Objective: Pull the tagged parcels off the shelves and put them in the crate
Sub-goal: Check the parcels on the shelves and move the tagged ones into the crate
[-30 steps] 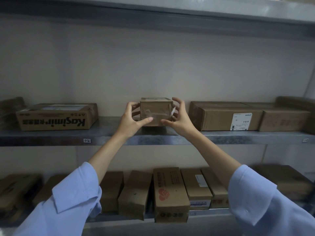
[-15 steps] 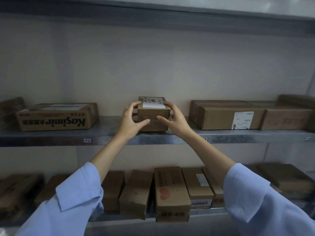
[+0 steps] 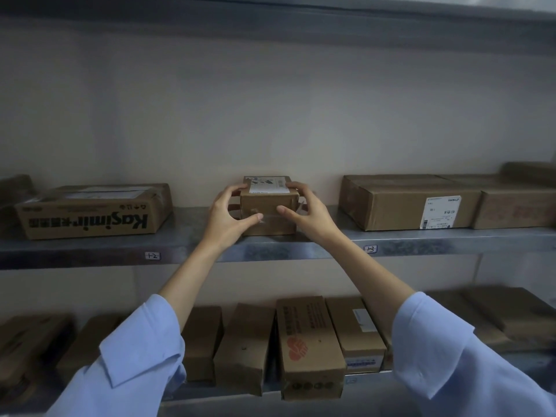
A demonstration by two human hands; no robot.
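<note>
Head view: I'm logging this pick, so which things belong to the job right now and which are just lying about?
In the job: small labelled parcel; left hand and right hand, gripping its sides.

Lying about for now: Kasimir box; long box with white label; lower-shelf boxes.

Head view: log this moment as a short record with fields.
parcel: small parcel, white label on top, on the upper shelf
left: left hand grips its left side, thumb on the front
right: right hand grips its right side, thumb on the front
neighbours: Kasimir box to the left, long box to the right, both apart
below: row of brown boxes
</note>
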